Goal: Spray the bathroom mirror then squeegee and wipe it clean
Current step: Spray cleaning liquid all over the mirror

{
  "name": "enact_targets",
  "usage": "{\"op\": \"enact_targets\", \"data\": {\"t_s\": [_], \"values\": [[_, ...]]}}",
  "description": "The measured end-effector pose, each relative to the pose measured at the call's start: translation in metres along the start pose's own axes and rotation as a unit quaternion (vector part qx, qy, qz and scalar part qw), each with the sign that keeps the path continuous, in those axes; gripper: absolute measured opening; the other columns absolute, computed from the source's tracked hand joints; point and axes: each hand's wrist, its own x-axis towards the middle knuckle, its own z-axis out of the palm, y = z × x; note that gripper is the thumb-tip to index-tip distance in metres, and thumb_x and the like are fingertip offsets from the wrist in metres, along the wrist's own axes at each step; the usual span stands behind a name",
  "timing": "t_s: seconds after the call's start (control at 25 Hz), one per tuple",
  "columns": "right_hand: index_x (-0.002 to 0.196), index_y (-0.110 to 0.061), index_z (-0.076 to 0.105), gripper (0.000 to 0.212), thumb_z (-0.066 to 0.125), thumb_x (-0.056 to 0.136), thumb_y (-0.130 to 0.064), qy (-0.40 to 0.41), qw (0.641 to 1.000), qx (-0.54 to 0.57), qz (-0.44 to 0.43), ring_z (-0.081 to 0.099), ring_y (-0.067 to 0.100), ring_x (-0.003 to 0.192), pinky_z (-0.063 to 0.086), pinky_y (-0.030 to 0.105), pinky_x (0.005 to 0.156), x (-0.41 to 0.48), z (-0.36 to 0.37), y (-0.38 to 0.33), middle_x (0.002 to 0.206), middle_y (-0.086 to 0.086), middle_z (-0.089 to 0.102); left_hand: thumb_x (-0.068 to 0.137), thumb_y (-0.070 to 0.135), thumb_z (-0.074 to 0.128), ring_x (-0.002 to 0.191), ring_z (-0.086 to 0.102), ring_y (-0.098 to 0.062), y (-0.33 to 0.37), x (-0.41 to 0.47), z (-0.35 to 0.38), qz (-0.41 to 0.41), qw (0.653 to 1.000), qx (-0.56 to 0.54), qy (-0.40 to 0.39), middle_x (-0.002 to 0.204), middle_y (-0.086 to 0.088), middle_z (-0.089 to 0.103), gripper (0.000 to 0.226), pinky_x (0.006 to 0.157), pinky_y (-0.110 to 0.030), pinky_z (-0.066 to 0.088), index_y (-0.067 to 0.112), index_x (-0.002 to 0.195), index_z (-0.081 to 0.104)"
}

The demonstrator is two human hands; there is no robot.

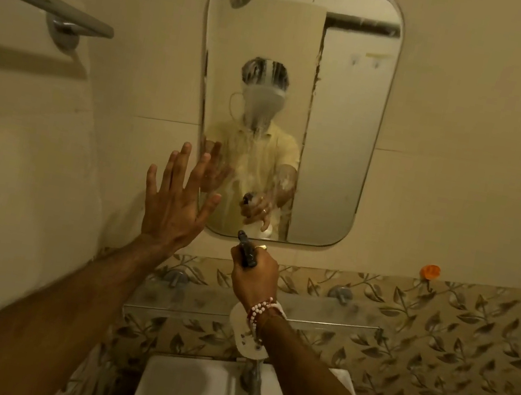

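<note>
The rounded bathroom mirror [343, 114] hangs on the tiled wall, with wet streaks and foam running down its middle. My right hand [254, 274] is wrapped around a spray bottle [247, 250] with a black nozzle, held just below the mirror's bottom edge and pointing at the glass. The bottle's white body shows under my wrist. My left hand [175, 196] is raised with fingers spread, palm toward the wall beside the mirror's lower left edge, holding nothing. No squeegee or cloth is in view.
A glass shelf [328, 317] on metal brackets runs under the mirror. Below it are a white sink [183, 389] and a metal tap [254, 394]. A metal towel bar [43, 2] juts from the left wall. An orange hook [431, 271] sits at right.
</note>
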Motion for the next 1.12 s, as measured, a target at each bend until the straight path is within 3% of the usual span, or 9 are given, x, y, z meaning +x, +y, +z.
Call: {"op": "enact_targets", "data": {"t_s": [0.12,0.36,0.6,0.88,1.12], "values": [[0.097,-0.012,0.068,0.024,0.064,0.093,-0.035,-0.01,0.999,-0.028,0.015,0.065,0.025,0.084,0.054,0.039,0.076,-0.008,0.015,0.002,0.09,0.007,0.071,0.099,0.066,0.025,0.157,0.011,-0.03,-0.013,-0.006,-0.003,-0.01,1.0,0.003,-0.005,0.171,-0.007,0.001,0.075,0.121,-0.064,0.015,0.028,0.162,0.011],[0.097,-0.015,0.067,0.022,0.066,0.091,-0.036,0.076,0.996,0.024,0.043,0.065,0.02,0.079,0.054,0.034,0.073,0.0,-0.013,0.011,0.085,0.004,0.071,0.099,0.068,0.017,0.157,0.011,-0.028,0.01,-0.004,0.005,0.002,1.0,-0.018,-0.012,0.172,-0.007,0.001,0.076,0.122,-0.063,0.013,0.028,0.162,0.008],[0.094,-0.02,0.061,0.013,0.066,0.092,-0.032,0.177,0.982,0.02,0.07,0.055,0.013,0.074,0.042,0.026,0.07,0.017,-0.066,0.036,0.076,-0.007,0.058,0.099,0.067,0.022,0.156,0.014,-0.028,0.056,0.0,0.028,0.038,0.997,-0.067,-0.012,0.172,-0.003,-0.001,0.074,0.121,-0.063,0.014,0.031,0.162,0.008],[0.099,-0.012,0.066,0.019,0.068,0.092,-0.029,0.201,0.975,0.001,0.093,0.051,0.008,0.067,0.036,0.02,0.06,0.023,-0.096,0.059,0.069,-0.016,0.05,0.098,0.066,0.03,0.156,0.014,-0.027,0.085,-0.006,0.046,0.059,0.993,-0.101,-0.027,0.172,-0.002,-0.001,0.075,0.122,-0.064,0.014,0.034,0.162,0.008],[0.106,-0.011,0.067,0.027,0.067,0.092,-0.034,0.191,0.977,0.014,0.092,0.061,0.017,0.08,0.048,0.028,0.075,0.014,-0.105,0.062,0.083,0.0,0.065,0.098,0.068,0.028,0.158,0.005,-0.024,0.099,-0.009,0.054,0.072,0.986,-0.148,-0.033,0.172,0.0,-0.006,0.075,0.123,-0.062,0.01,0.035,0.162,0.007]]}}
